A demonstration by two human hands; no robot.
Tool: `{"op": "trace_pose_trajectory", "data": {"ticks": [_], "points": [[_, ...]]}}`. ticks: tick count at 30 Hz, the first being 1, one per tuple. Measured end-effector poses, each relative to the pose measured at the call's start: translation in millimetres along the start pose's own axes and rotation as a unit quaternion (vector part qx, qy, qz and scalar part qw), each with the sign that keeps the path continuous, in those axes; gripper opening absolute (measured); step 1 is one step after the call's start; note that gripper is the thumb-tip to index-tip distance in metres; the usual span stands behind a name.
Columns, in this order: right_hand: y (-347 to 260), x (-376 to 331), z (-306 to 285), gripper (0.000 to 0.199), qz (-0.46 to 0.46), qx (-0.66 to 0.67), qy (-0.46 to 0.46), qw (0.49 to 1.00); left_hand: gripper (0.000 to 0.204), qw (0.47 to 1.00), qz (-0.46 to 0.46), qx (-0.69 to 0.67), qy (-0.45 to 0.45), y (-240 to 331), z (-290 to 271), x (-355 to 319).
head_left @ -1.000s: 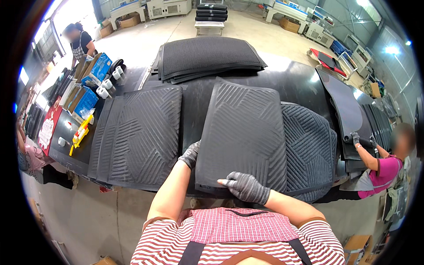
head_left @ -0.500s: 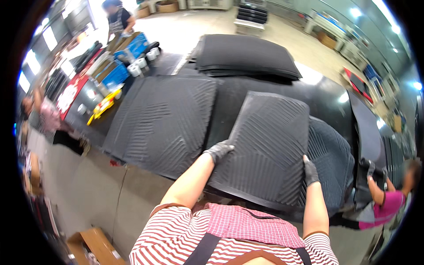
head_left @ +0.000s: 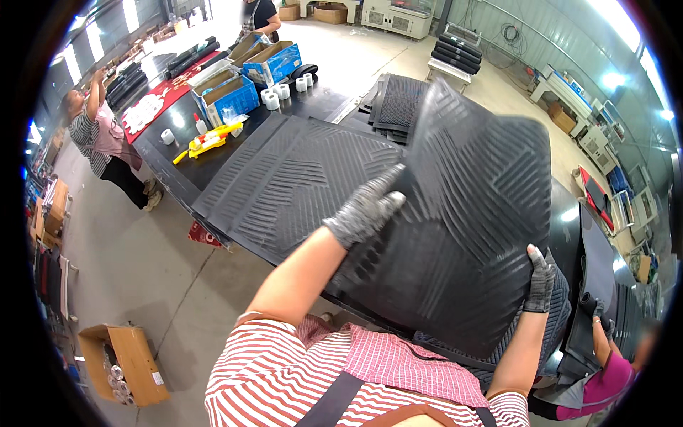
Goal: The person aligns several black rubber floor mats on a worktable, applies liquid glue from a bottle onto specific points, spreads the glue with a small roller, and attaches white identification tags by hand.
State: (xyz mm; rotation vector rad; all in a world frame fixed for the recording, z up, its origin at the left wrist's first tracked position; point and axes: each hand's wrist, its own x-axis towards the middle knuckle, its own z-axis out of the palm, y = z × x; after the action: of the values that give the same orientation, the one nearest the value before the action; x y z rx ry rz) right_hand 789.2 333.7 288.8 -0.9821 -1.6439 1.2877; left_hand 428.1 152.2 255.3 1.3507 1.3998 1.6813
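Over a black worktable (head_left: 324, 107), a ribbed black mat (head_left: 484, 206) is held tilted, partly blurred. Gloved and well apart, the right hand (head_left: 540, 283) clasps its right edge, while the left hand (head_left: 364, 208), thumb spread, is at its left edge, grip unclear; a second ribbed mat (head_left: 295, 171) lies flat to the left.

Bright windows (head_left: 94, 43) and panelled walls (head_left: 548, 28) surround grey floor (head_left: 142, 263).

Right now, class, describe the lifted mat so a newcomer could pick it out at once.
Over the long black table, find the wearer's left hand and right hand. The grooved black mat between them is tilted up, unlike the flat mat to its left.
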Motion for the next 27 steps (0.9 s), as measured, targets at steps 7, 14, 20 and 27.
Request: {"op": "trace_pose_trajectory", "data": {"ticks": [7, 14, 20, 27], "points": [[58, 21, 87, 0.039, 0.119, 0.055, -0.032, 0.991, 0.058, 0.993, -0.089, 0.056, 0.051, -5, -111, -33], [247, 6, 179, 0.049, 0.238, -0.236, -0.151, 0.93, 0.062, 0.877, -0.409, 0.241, 0.071, -179, -175, -85], [216, -13, 195, 0.029, 0.245, -0.058, -0.069, 0.965, 0.054, 0.899, -0.356, 0.236, 0.098, -161, -173, -84], [227, -30, 206, 0.062, 0.183, -0.233, 0.027, 0.955, 0.058, 0.874, -0.278, 0.393, 0.06, -181, -185, -54]]}}
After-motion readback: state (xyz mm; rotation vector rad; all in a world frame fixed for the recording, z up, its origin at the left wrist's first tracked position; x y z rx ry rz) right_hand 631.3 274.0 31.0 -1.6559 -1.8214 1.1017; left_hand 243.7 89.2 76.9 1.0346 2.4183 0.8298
